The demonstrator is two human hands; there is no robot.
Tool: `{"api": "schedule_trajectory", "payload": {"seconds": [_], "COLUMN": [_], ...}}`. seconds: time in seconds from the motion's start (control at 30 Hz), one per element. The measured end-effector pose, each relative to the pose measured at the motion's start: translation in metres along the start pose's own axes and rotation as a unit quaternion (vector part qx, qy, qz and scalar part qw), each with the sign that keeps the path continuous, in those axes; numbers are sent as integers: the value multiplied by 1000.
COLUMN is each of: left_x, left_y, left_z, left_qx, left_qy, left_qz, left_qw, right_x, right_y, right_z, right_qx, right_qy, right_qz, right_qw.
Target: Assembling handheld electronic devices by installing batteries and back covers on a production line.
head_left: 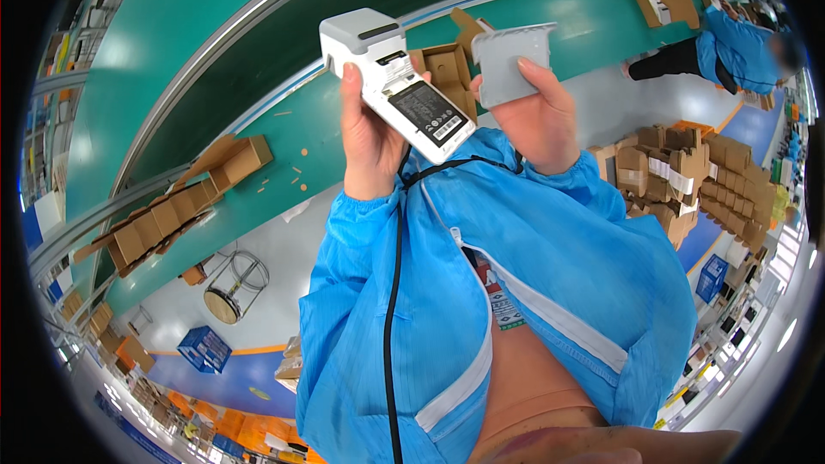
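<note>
My left hand (369,133) is closed round a white and grey handheld payment terminal (368,43), its back turned up. The back compartment is uncovered, and a black battery (427,112) with a printed label lies in it. In my right hand (543,116) I grip a grey plastic cover (512,60) between thumb and fingers. It is held apart from the terminal, to its right. Behind both hands, an open cardboard box (447,73) stands on the green workbench (322,150).
Open cardboard boxes (172,215) line the bench at left, near small scraps (296,174). A round stool (223,303) and blue crate (204,349) stand on the floor. Stacked cartons (675,172) sit at right. A co-worker in blue (739,51) is at the far right.
</note>
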State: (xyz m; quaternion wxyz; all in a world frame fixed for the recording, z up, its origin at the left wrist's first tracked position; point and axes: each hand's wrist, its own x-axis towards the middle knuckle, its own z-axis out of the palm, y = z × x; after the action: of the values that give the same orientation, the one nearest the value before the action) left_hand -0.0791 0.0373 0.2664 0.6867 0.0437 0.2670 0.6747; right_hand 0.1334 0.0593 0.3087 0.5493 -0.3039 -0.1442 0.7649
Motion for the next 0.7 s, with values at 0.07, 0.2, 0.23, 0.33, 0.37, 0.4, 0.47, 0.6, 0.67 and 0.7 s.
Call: {"api": "schedule_trajectory", "payload": {"seconds": [0.07,0.2,0.23,0.33,0.37,0.4,0.47,0.6,0.67,0.7], "left_x": [-1,1,2,1,1,0,0,0,0,1], "left_y": [0,-1,0,2,0,0,0,-4,-4,-4], "left_z": [0,0,0,0,1,1,2,7,10,8], "left_qx": [15,10,11,16,11,7,8,-7,-5,7], "left_qy": [14,-7,-8,-29,-17,-5,-13,-27,-52,-64], "left_qz": [12,6,7,-1,1,4,5,12,15,24], "left_qw": [1000,1000,1000,999,1000,1000,1000,1000,999,998], "right_x": [0,-2,-3,-7,-8,-10,-10,-8,-7,-8], "right_y": [-3,-10,-12,-5,-4,-5,2,20,20,13], "right_z": [-2,13,16,15,11,6,-2,-9,-5,-2], "right_qx": [16,-16,-76,-196,-195,-284,-369,-443,-444,-521], "right_qy": [-18,13,-9,0,-1,17,33,-30,-27,-87], "right_qz": [21,51,56,-20,-17,-31,-43,-310,-368,-418], "right_qw": [999,998,995,980,981,958,928,841,816,739]}}
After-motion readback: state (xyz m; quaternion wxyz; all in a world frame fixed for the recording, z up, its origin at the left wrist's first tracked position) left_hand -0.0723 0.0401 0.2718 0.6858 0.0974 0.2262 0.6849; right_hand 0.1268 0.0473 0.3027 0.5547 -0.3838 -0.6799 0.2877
